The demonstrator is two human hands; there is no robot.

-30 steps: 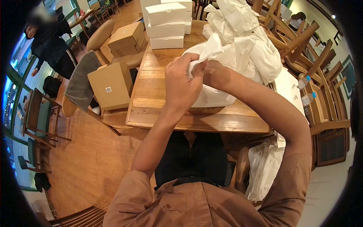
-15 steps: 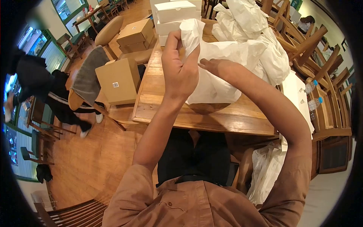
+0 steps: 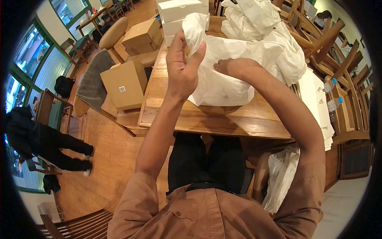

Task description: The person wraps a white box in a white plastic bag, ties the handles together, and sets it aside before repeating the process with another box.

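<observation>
My left hand (image 3: 182, 77) is closed round one end of a thin, crumpled white sheet (image 3: 227, 92), which looks like wrapping paper. A bunched tip of the sheet sticks up above its fingers. The rest spreads over the front of the wooden table (image 3: 171, 115). My right hand (image 3: 238, 68) lies against the sheet's middle, back upward and fingers pointing left. Those fingers look loosely bent and partly hidden, with nothing seen in them. Whether anything lies under the sheet cannot be made out.
More crumpled white paper (image 3: 254, 20) is heaped behind. White boxes (image 3: 179, 11) are stacked at the back left, cardboard boxes (image 3: 125, 85) on chairs at left. Flat white card pieces (image 3: 312, 95) and plastic bottles (image 3: 333, 104) are at right. A person (image 3: 47, 143) stands far left.
My left hand has moved slightly left with the sheet's end. My right hand has shifted slightly right, its fingers more bent. The person at left has moved toward the lower left.
</observation>
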